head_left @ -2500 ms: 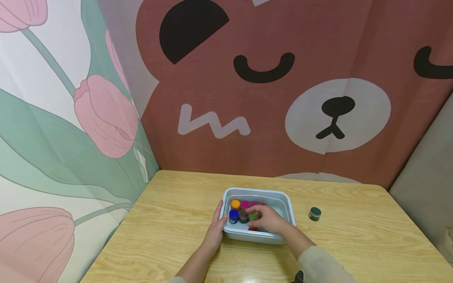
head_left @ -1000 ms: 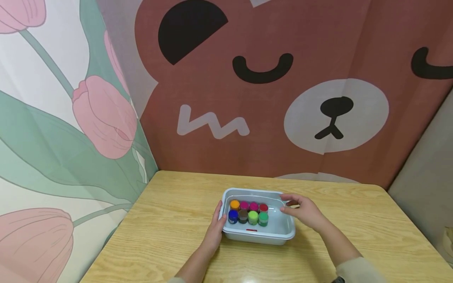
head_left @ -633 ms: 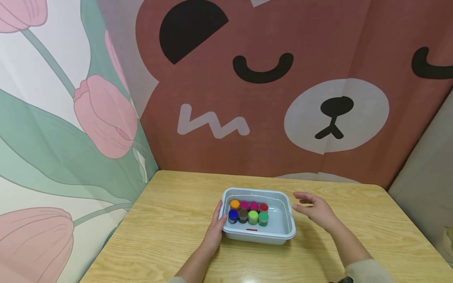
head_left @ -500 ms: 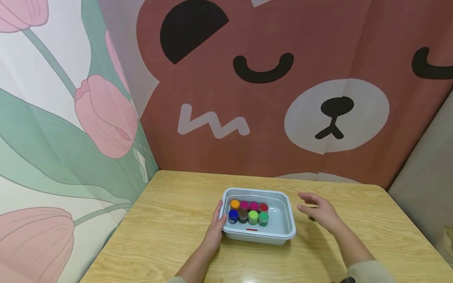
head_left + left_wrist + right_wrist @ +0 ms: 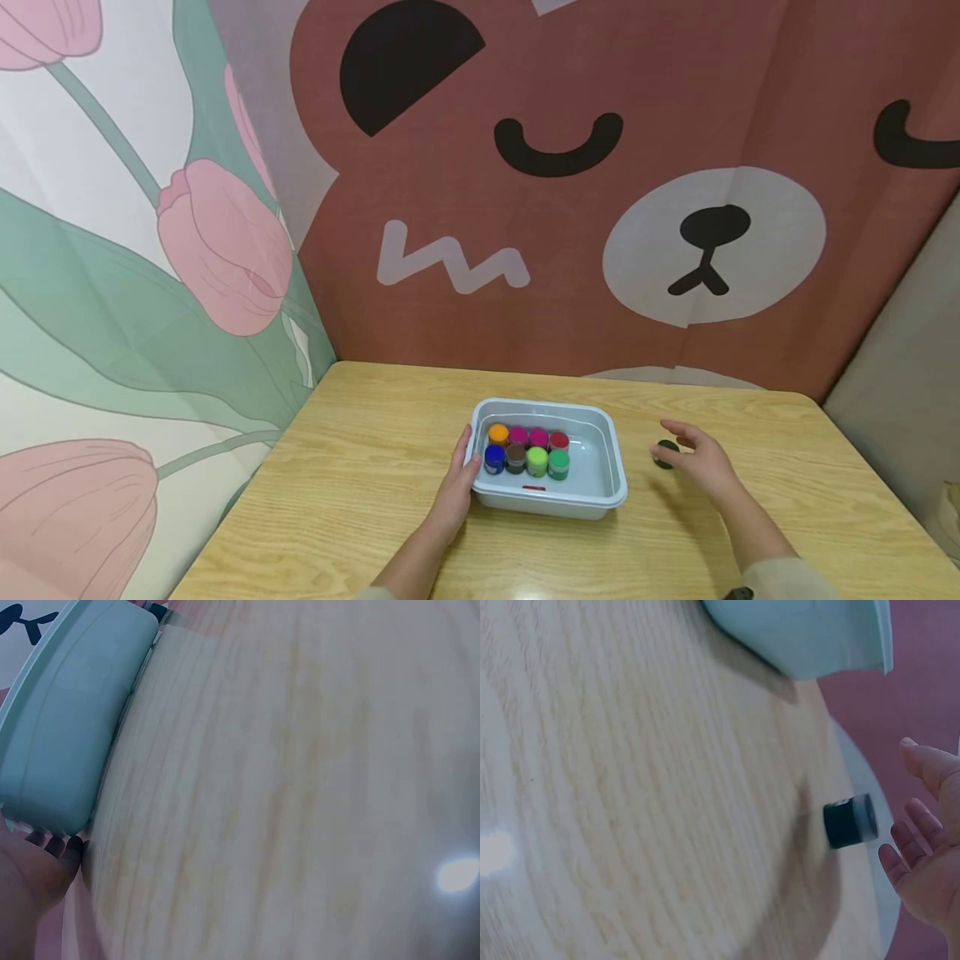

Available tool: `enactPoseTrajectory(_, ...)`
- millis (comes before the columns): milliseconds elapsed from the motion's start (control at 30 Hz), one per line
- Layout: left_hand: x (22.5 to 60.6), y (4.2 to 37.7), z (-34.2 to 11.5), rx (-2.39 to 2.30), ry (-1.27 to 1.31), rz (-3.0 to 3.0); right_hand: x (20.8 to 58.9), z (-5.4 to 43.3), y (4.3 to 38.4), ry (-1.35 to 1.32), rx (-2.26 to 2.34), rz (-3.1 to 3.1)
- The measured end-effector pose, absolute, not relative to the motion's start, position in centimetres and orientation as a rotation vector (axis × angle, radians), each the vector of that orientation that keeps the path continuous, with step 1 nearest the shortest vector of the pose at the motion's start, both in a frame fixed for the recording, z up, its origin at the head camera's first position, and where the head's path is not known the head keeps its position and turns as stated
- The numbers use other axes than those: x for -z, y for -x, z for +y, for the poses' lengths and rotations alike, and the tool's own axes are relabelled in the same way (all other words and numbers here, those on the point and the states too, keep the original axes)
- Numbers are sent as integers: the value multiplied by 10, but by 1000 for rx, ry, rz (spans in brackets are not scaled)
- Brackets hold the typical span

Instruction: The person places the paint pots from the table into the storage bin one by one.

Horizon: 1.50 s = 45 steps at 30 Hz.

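Observation:
My left hand [image 5: 453, 487] grips the left end of a pale blue-grey plastic tub [image 5: 615, 467], thumb at the rim and fingers along the outer wall. Left of centre in the tub, small lidded paint jars stand upright in two rows: orange [image 5: 498, 433], two magenta [image 5: 518, 436] and red [image 5: 558, 440] behind; blue [image 5: 494, 458], brown [image 5: 515, 457], lime [image 5: 536, 459] and green [image 5: 558, 463] in front. Right of the tub, my right hand [image 5: 707, 468] hovers at a dark green paint jar [image 5: 844, 823], fingers spread; the right wrist view shows a gap between them.
The wooden table [image 5: 360, 467] extends on all sides of the tub. Behind it hangs a cloth printed with a brown bear [image 5: 555, 250], and on the left one with pink tulips [image 5: 225, 250]. A red mark [image 5: 533, 487] shows at the tub's near inner wall.
My right hand has left the tub's inside and moved right to the dark green jar, uncovering the rows of jars. The left hand and tub have stayed in place.

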<state>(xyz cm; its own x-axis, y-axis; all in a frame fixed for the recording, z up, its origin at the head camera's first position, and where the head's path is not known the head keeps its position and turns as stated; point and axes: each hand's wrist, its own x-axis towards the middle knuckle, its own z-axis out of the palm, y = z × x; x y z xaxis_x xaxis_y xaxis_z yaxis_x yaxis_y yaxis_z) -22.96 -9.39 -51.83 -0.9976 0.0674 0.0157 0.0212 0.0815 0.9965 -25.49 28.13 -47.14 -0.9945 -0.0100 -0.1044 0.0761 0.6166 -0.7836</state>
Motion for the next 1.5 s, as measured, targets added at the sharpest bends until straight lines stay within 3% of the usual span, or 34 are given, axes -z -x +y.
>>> enactPoseTrajectory(867, 517, 229, -93, -2060, -52, 2289, 505, 295, 266, -174, 1365, 2737)
enactPoseTrajectory(1500, 519, 230, -94, -2056, -54, 2288, 473, 282, 261, -37, 1414, 2755)
